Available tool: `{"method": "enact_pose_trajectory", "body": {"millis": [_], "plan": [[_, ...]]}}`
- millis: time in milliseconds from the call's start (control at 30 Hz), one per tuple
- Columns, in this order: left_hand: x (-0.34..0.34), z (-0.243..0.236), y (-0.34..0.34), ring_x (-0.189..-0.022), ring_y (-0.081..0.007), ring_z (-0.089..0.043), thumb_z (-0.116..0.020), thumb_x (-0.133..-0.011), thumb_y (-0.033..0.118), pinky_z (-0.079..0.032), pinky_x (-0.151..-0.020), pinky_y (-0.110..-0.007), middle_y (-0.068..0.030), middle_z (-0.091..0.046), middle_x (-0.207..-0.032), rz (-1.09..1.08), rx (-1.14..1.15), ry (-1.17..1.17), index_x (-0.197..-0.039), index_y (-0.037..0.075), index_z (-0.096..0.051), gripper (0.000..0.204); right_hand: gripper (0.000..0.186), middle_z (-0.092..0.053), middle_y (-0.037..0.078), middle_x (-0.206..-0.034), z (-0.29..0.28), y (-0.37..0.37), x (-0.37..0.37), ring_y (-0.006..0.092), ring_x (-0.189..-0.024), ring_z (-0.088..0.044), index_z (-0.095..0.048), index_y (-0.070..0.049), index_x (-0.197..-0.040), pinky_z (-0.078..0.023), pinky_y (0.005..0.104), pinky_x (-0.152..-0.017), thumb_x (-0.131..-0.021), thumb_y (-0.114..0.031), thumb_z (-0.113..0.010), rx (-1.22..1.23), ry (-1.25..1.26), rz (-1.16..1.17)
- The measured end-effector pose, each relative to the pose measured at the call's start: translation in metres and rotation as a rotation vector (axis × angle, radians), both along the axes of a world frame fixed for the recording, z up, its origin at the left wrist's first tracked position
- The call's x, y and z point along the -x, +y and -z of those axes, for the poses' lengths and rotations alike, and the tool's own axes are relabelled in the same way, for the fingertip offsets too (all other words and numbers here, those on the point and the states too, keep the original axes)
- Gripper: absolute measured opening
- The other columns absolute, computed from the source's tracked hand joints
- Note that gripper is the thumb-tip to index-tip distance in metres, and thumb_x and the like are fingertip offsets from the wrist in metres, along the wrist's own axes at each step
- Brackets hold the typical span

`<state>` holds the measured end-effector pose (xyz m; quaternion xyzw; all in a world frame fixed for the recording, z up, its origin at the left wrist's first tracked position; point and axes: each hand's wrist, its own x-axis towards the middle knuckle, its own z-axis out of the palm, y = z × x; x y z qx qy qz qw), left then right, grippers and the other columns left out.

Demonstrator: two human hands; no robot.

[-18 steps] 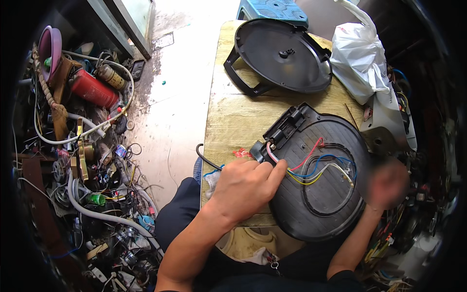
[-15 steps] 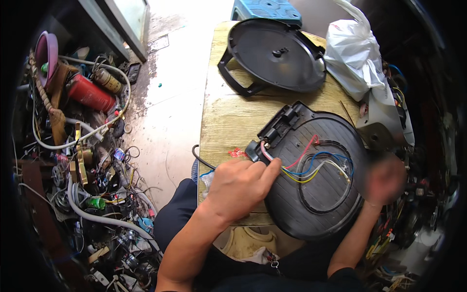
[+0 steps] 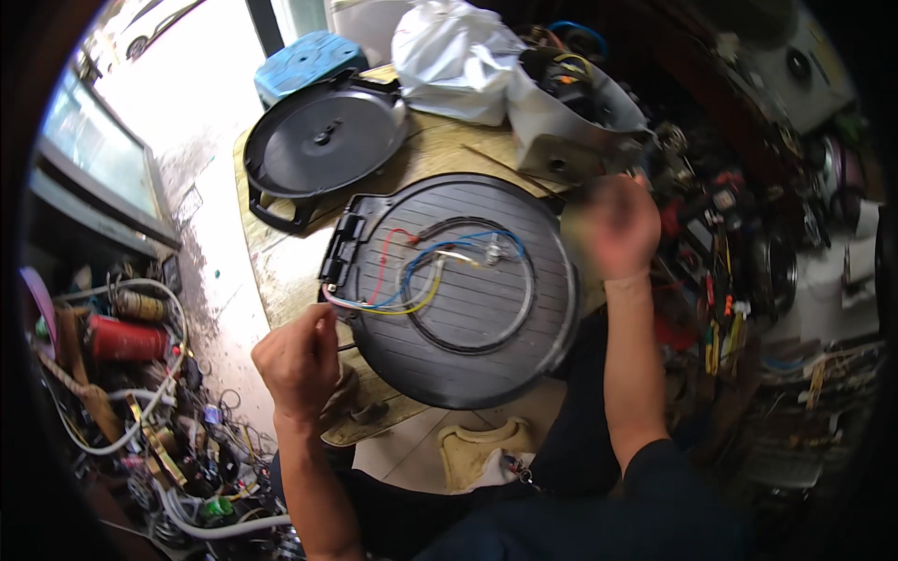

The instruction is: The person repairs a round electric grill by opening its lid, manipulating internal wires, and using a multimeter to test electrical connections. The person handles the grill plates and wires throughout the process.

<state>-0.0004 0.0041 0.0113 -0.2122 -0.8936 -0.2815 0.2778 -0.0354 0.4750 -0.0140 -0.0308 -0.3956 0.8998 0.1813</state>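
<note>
A round black electric griddle half (image 3: 449, 360) lies with its wired side up in front of me. Red, blue (image 3: 506, 232), white and yellow wires run across it from the hinge (image 3: 348, 245) at its left edge. Just below that hinge is my left hand (image 3: 297, 363), its fingers curled closed beside the wire entry; what they hold is hidden. A short dark stretch of cord shows right of that hand. My right hand (image 3: 625, 229) is raised past the griddle's right edge, its fingers smeared. The matching black lid (image 3: 323, 140) with a handle lies farther back left.
On the wooden table (image 3: 271, 299) stand a white plastic bag (image 3: 458, 65) and a grey metal housing (image 3: 571, 140) with wires inside. A blue stool (image 3: 309, 65) is behind. Tools (image 3: 720, 327) lie at right; parts, hoses and a red cylinder (image 3: 128, 338) clutter the left floor.
The view has swung to the right, so the table and its things appear farther left. My left hand has come off the top of the wires to the griddle's left edge. My right hand is raised higher.
</note>
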Motion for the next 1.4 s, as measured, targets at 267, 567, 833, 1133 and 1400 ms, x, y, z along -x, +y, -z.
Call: {"method": "enact_pose_trajectory", "body": {"millis": [267, 567, 833, 1133, 1400], "plan": [[-0.037, 0.01, 0.004, -0.046, -0.0126, -0.047, -0.08, -0.089, 0.005, -0.034, -0.047, -0.031, -0.002, -0.052, -0.056, -0.106, -0.123, 0.026, -0.097, 0.007, -0.073, 0.011, 0.029, -0.069, 0.006, -0.08, 0.008, 0.009, -0.01, 0.0144, -0.058, -0.058, -0.068, -0.007, -0.103, -0.042, 0.0263, -0.051, -0.103, -0.036, -0.065, -0.043, -0.025, 0.122], [-0.152, -0.004, 0.082, -0.052, -0.0204, -0.063, -0.079, -0.085, 0.003, -0.047, -0.05, -0.032, -0.0076, -0.066, -0.064, 0.041, -0.025, -0.2, -0.096, 0.009, -0.076, 0.013, 0.027, -0.069, 0.006, -0.077, -0.018, -0.01, -0.049, 0.0128, -0.057, -0.059, -0.069, -0.005, -0.101, -0.044, 0.025, -0.049, -0.101, -0.032, -0.069, 0.263, -0.084, -0.05], [-0.151, -0.05, 0.187, -0.056, -0.0221, -0.067, -0.08, -0.087, 0.016, -0.05, -0.051, -0.034, -0.0033, -0.07, -0.07, 0.147, 0.114, -0.175, -0.095, 0.013, -0.076, 0.01, 0.027, -0.068, 0.003, -0.079, -0.018, 0.014, -0.05, 0.011, -0.06, -0.057, -0.068, -0.007, -0.107, -0.039, 0.024, -0.051, -0.102, -0.034, -0.067, 0.265, -0.105, -0.013], [-0.135, -0.052, 0.237, -0.064, -0.0283, -0.071, -0.075, -0.091, 0.031, -0.052, -0.056, -0.04, -0.0059, -0.073, -0.075, 0.028, 0.269, -0.34, -0.101, 0.013, -0.074, 0.02, 0.026, -0.069, 0.005, -0.081, -0.022, 0.019, -0.053, 0.0125, -0.059, -0.056, -0.068, -0.005, -0.107, -0.039, 0.0247, -0.051, -0.102, -0.03, -0.066, 0.281, -0.075, 0.006], [-0.127, -0.049, 0.258, -0.07, -0.033, -0.073, -0.074, -0.091, 0.037, -0.055, -0.062, -0.045, -0.0107, -0.074, -0.076, 0.008, 0.377, -0.483, -0.093, 0.011, -0.074, 0.026, 0.025, -0.069, 0.004, -0.08, -0.016, 0.027, -0.052, 0.0113, -0.058, -0.055, -0.068, -0.007, -0.106, -0.039, 0.0237, -0.05, -0.102, -0.031, -0.068, 0.289, -0.094, 0.014]]}}
